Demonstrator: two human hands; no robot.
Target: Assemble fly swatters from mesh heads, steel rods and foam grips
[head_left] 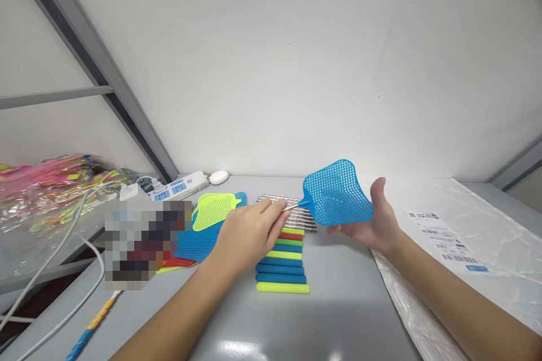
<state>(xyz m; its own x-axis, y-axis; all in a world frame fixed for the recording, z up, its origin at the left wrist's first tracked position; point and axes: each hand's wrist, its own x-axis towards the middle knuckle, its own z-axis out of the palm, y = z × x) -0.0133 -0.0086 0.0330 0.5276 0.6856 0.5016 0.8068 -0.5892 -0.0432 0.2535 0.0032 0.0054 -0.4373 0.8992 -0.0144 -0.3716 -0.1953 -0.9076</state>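
My left hand (249, 231) is closed on the thin metal rod just below the neck of a blue fly swatter (339, 194), whose mesh head is tilted up to the right. My right hand (376, 223) is at the far edge of that head, thumb stretched up and fingers reaching beneath it, partly hidden by the mesh; whether they touch it is unclear. Under the left hand lie several metal rods (307, 223) and a column of coloured handle tubes (282, 278). Left of it, yellow-green (214, 210), blue (197, 245) and red (180, 262) swatter heads overlap.
A white power strip (186, 185) with cables and a white oval object (219, 177) sit by the wall. Clear bags of colourful items (55, 197) fill the left side. A white plastic mailer (461, 231) covers the right. A blurred patch hides something at left.
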